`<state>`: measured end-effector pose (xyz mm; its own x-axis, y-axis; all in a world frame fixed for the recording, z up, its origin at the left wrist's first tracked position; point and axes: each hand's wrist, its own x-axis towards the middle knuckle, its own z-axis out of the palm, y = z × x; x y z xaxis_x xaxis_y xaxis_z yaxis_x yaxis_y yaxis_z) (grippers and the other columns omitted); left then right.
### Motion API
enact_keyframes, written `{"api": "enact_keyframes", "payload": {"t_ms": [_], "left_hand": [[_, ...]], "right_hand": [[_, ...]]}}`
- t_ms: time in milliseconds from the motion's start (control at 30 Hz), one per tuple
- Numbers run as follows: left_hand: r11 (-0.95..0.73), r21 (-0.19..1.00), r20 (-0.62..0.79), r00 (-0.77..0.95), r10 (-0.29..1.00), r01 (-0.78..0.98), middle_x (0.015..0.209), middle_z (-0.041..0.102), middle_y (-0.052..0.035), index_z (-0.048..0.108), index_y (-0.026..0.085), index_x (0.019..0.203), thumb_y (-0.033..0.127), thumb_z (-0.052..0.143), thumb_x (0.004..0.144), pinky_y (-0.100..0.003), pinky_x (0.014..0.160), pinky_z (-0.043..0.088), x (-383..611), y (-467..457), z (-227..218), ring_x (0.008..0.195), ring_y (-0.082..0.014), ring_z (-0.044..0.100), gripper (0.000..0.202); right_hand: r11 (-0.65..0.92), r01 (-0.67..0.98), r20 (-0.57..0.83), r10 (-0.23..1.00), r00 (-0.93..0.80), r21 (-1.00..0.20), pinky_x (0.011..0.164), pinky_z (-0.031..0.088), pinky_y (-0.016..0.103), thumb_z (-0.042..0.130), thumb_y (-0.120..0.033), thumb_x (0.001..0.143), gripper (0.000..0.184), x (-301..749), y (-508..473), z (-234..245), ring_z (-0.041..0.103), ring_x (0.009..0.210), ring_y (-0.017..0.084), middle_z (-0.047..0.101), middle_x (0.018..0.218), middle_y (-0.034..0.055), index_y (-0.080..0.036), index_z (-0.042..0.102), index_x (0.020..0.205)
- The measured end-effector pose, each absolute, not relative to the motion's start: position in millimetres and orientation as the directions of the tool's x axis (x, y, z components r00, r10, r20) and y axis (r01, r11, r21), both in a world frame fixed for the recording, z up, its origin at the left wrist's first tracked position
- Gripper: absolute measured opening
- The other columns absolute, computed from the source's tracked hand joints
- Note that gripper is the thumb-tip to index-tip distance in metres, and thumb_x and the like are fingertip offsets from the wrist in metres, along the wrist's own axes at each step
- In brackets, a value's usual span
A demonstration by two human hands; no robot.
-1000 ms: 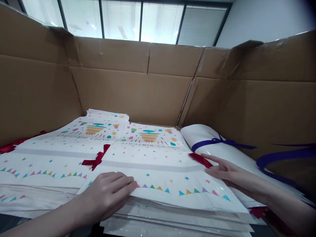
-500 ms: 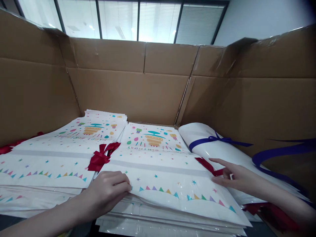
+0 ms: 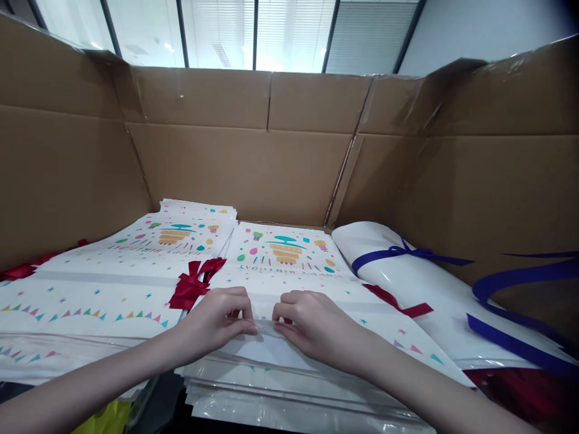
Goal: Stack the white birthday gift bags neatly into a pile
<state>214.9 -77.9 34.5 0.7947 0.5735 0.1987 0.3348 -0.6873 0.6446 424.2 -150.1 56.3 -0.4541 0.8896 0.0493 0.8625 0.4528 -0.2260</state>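
Observation:
A middle stack of white printed bags [image 3: 289, 295] lies in front of me, with a cake picture, a birthday greeting and small flags on the top one. My left hand [image 3: 224, 322] pinches the near edge of the top bag, left of its middle. Close by on the right, my right hand [image 3: 314, 325] is closed on the same edge, fingers and thumb together. That edge is slightly raised between the hands. Red ribbons [image 3: 190, 286] stick out at the stack's left side, and another red ribbon [image 3: 398, 301] lies along its right side.
A similar bag stack [image 3: 113, 301] lies on the left. On the right is a glossy white bundle [image 3: 389, 265] tied with blue ribbon [image 3: 420, 253]. Tall cardboard walls [image 3: 239, 169] stand around the back and sides. Something yellow [image 3: 106, 416] shows at the lower left.
My right hand has left the red ribbon on the right and moved left to the top bag's near edge. My left hand has shifted slightly right along that edge, which is now lifted.

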Motion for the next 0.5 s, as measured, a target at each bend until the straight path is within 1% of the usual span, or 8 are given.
{"api": "enact_keyframes", "payload": {"t_ms": [100,167,233,267,300,333,400,500], "left_hand": [[-0.787,0.546,0.317,0.799,0.511,0.287,0.08,0.058,-0.0019,0.064,0.015,0.081,0.022,0.057,0.092,-0.021,0.062,0.043,209,-79,33,0.07,-0.012,0.055,0.015],[-0.904,0.357,0.5,0.769,0.399,0.237,0.088,0.059,-0.0048,0.063,0.017,0.098,0.017,0.05,0.095,-0.024,0.068,0.046,204,-83,30,0.078,-0.0142,0.056,0.014],[-0.98,0.101,0.622,0.758,0.198,0.173,0.095,0.062,-0.0073,0.059,0.016,0.111,0.008,0.045,0.094,-0.027,0.071,0.048,200,-90,27,0.083,-0.0162,0.057,0.024],[-0.991,0.001,0.628,0.771,0.105,0.134,0.097,0.064,-0.0084,0.058,0.014,0.114,0.005,0.043,0.093,-0.028,0.073,0.049,199,-95,26,0.084,-0.0171,0.058,0.027],[-0.993,-0.059,0.607,0.793,0.043,0.099,0.099,0.065,-0.0095,0.056,0.012,0.115,0.004,0.041,0.093,-0.029,0.076,0.05,200,-99,24,0.086,-0.0181,0.06,0.028],[-0.994,-0.081,0.568,0.823,0.019,0.079,0.101,0.066,-0.0108,0.054,0.01,0.117,0.005,0.04,0.094,-0.03,0.079,0.051,201,-104,22,0.089,-0.0195,0.061,0.028],[-0.988,-0.055,0.467,0.878,0.101,0.143,0.107,0.066,-0.0135,0.051,0.008,0.121,0.014,0.04,0.096,-0.034,0.085,0.052,205,-112,17,0.097,-0.0236,0.062,0.028],[-0.938,0.062,0.246,0.906,0.345,0.34,0.118,0.062,-0.0149,0.046,0.012,0.129,0.033,0.046,0.097,-0.04,0.086,0.052,212,-116,11,0.105,-0.0287,0.061,0.038]], "right_hand": [[0.473,0.864,0.056,0.881,-0.471,-0.171,0.059,0.032,0.025,0.048,-0.014,0.091,0.021,426,-147,54,0.057,0.07,0.015,0.063,0.076,0.0022,-0.017,0.064,0.077],[0.475,0.866,0.061,0.88,-0.472,-0.153,0.06,0.032,0.025,0.048,-0.011,0.09,0.019,426,-147,55,0.057,0.071,0.015,0.064,0.077,0.0028,-0.016,0.063,0.079],[0.48,0.866,0.072,0.877,-0.475,-0.137,0.061,0.033,0.026,0.048,-0.009,0.088,0.018,425,-148,55,0.057,0.072,0.015,0.065,0.079,0.0032,-0.016,0.062,0.081],[0.484,0.866,0.082,0.875,-0.477,-0.125,0.062,0.033,0.026,0.048,-0.008,0.087,0.017,425,-149,54,0.057,0.073,0.015,0.065,0.079,0.0032,-0.016,0.062,0.081],[0.492,0.864,0.095,0.87,-0.483,-0.109,0.062,0.033,0.027,0.048,-0.009,0.086,0.016,424,-149,53,0.057,0.073,0.016,0.065,0.078,0.0033,-0.016,0.061,0.079],[0.501,0.861,0.108,0.864,-0.492,-0.09,0.062,0.033,0.028,0.048,-0.01,0.085,0.015,423,-149,52,0.056,0.072,0.016,0.064,0.077,0.0034,-0.016,0.06,0.077],[0.518,0.854,0.137,0.851,-0.507,-0.056,0.062,0.032,0.029,0.048,-0.013,0.084,0.014,420,-150,50,0.055,0.072,0.017,0.064,0.077,0.0036,-0.017,0.059,0.076],[0.528,0.849,0.15,0.843,-0.517,-0.039,0.063,0.033,0.031,0.045,-0.013,0.084,0.015,415,-150,51,0.054,0.073,0.017,0.064,0.079,0.0039,-0.017,0.058,0.077]]}}
